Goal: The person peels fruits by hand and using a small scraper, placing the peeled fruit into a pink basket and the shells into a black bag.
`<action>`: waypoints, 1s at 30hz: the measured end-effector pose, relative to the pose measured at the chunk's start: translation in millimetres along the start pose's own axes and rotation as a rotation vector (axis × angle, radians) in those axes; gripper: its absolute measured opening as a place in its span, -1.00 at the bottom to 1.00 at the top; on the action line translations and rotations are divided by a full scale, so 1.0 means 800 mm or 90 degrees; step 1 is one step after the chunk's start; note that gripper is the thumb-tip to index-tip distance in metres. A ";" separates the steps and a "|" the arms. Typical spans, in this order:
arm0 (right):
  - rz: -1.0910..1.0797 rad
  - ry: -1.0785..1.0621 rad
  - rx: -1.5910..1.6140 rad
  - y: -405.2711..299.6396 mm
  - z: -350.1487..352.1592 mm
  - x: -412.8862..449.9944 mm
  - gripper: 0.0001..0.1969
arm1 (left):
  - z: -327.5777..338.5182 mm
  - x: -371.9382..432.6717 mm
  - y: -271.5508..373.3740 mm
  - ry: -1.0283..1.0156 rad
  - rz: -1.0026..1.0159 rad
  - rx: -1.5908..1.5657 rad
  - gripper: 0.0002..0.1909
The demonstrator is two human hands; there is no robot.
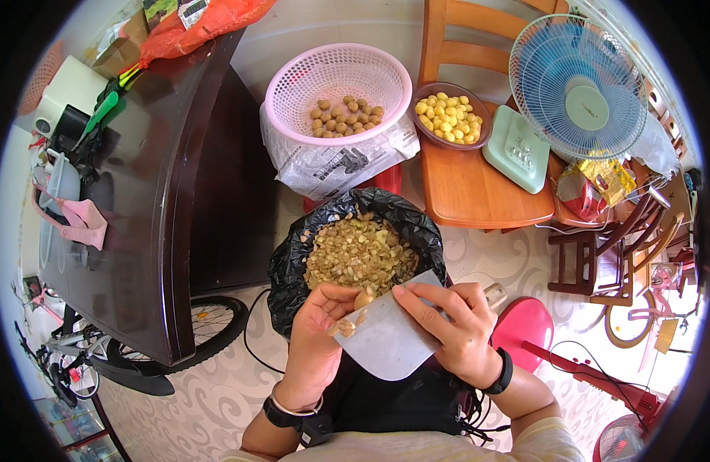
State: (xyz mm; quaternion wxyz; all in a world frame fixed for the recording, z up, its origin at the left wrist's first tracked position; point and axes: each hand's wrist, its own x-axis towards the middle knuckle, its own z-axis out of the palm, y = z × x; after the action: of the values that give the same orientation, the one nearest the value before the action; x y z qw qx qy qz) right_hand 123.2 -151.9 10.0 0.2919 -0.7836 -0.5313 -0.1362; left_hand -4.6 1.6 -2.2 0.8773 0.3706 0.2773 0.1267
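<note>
My left hand [326, 323] pinches a small peeled, pale brown nut or tuber [363, 298] against the edge of a wide steel cleaver [392, 335]. Brown peel bits stick to the blade near the left fingers. My right hand [456, 329] grips the cleaver, fingers flat over the blade, its handle pointing right. Below the hands is a bin lined with a black plastic bag [285, 289], full of peelings [355, 254]. Beyond it, a pink perforated basket [337, 52] on newspaper [349, 167] holds brown unpeeled pieces [343, 118]. A brown bowl [486, 124] of yellow peeled pieces [450, 115] sits on a wooden chair [476, 190].
A dark table [135, 190] stands at left with a bicycle wheel [216, 329] beneath its near end. A green fan [580, 98] with its base [517, 150] stands by the chair at right. A red stool [522, 332] is right of my right hand.
</note>
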 end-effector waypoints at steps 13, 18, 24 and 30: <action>0.072 -0.037 0.043 0.017 0.002 0.000 -0.52 | 0.003 0.003 0.003 -0.031 0.039 0.032 -0.59; 0.024 -0.011 0.039 -0.002 0.000 0.002 -0.53 | 0.005 0.003 0.001 -0.024 0.038 -0.007 -0.57; -0.001 -0.005 0.026 -0.005 0.000 0.002 -0.53 | 0.006 0.000 -0.002 -0.021 0.064 -0.011 -0.60; -0.002 0.003 0.027 -0.005 0.000 0.001 -0.52 | 0.005 0.002 -0.006 -0.022 0.052 -0.018 -0.60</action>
State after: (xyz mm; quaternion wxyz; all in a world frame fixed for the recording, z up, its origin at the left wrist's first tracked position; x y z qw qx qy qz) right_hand 119.9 -150.3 11.7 0.3090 -0.7761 -0.5347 -0.1272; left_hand -1.0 -3.6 -3.9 0.8812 0.3712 0.2448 0.1603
